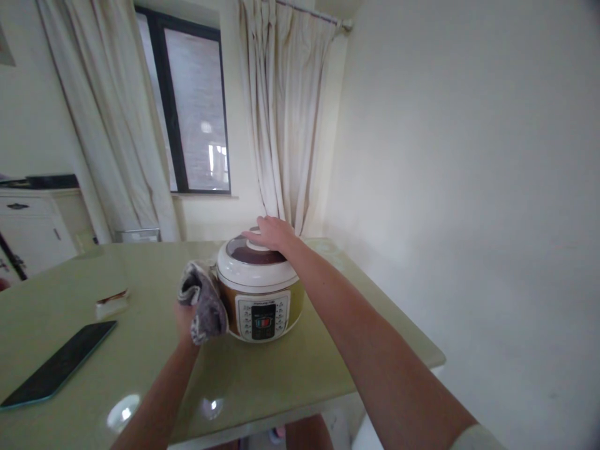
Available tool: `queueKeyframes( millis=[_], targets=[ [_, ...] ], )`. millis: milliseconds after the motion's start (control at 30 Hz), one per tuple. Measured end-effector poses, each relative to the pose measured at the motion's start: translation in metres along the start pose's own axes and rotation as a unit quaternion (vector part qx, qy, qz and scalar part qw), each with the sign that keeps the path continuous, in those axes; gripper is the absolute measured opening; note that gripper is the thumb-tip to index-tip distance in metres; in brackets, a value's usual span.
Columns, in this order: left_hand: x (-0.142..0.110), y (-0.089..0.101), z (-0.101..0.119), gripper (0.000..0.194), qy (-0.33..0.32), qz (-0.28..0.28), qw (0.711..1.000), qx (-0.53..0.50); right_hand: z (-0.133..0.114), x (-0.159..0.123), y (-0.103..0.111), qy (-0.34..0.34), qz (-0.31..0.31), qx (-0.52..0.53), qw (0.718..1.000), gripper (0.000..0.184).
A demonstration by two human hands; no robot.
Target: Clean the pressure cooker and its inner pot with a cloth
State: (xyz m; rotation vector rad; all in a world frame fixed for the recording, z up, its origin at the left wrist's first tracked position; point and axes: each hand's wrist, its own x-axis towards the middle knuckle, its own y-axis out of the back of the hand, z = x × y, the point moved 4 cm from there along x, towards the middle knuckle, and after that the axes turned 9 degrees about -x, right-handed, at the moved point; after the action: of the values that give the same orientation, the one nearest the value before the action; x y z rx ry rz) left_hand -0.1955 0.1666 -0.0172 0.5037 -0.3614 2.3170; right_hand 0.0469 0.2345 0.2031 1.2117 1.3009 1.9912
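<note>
This looks like a room in a home, perhaps a dining area. Long cream curtains (293, 94) hang at twelve o'clock and toward eleven, either side of a dark-framed window (199, 112). At nine o'clock stands a white cabinet (30, 228) with a drawer and a dark, ornate pull. A plain pale wall (459, 175) fills three o'clock, and a household electric cooker (260, 300) sits on the glossy green bench (290, 375).

Single head-worn view, facing forward and down across table (154, 281) toward window (199, 109)
</note>
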Motion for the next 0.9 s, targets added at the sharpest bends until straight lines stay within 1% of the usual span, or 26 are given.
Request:
queueKeyframes(
  millis=[67, 100, 167, 233, 300, 400, 567, 700, 800, 900],
  targets=[
    [-0.025, 0.009, -0.024, 0.038, 0.02, -0.001, 1.0, 0.0, -0.003, 0.001, 0.002, -0.032, -0.017, -0.014, 0.999, 0.08],
    [-0.034, 0.012, -0.033, 0.037, 0.026, 0.001, 1.0, -0.001, -0.005, 0.001, 0.003, -0.043, -0.023, -0.022, 0.999, 0.078],
    [-0.041, 0.014, -0.046, 0.035, 0.039, -0.001, 0.999, 0.01, -0.009, 0.003, 0.005, -0.051, -0.029, -0.037, 0.998, 0.071],
    [-0.038, 0.013, -0.053, 0.031, 0.055, -0.008, 0.998, 0.025, -0.011, 0.005, 0.007, -0.051, -0.031, -0.049, 0.997, 0.065],
    [-0.033, 0.011, -0.057, 0.027, 0.067, -0.014, 0.997, 0.037, -0.012, 0.006, 0.007, -0.044, -0.035, -0.06, 0.997, 0.062],
    [-0.028, 0.009, -0.061, 0.023, 0.065, -0.016, 0.997, 0.038, -0.01, 0.009, 0.008, -0.035, -0.044, -0.073, 0.996, 0.059],
    [-0.028, 0.009, -0.069, 0.017, 0.063, -0.03, 0.996, 0.059, -0.008, 0.012, 0.01, -0.042, -0.053, -0.085, 0.994, 0.054],
    [-0.03, 0.008, -0.066, 0.019, 0.058, -0.043, 0.996, 0.057, -0.008, 0.011, 0.012, -0.072, -0.052, -0.08, 0.993, 0.052],
    [-0.032, 0.007, -0.064, 0.022, 0.06, -0.042, 0.995, 0.068, -0.006, 0.012, 0.016, -0.099, -0.055, -0.076, 0.991, 0.049],
    [-0.034, 0.008, -0.066, 0.026, 0.067, -0.04, 0.993, 0.087, -0.002, 0.018, 0.022, -0.113, -0.064, -0.075, 0.989, 0.051]
  ],
)
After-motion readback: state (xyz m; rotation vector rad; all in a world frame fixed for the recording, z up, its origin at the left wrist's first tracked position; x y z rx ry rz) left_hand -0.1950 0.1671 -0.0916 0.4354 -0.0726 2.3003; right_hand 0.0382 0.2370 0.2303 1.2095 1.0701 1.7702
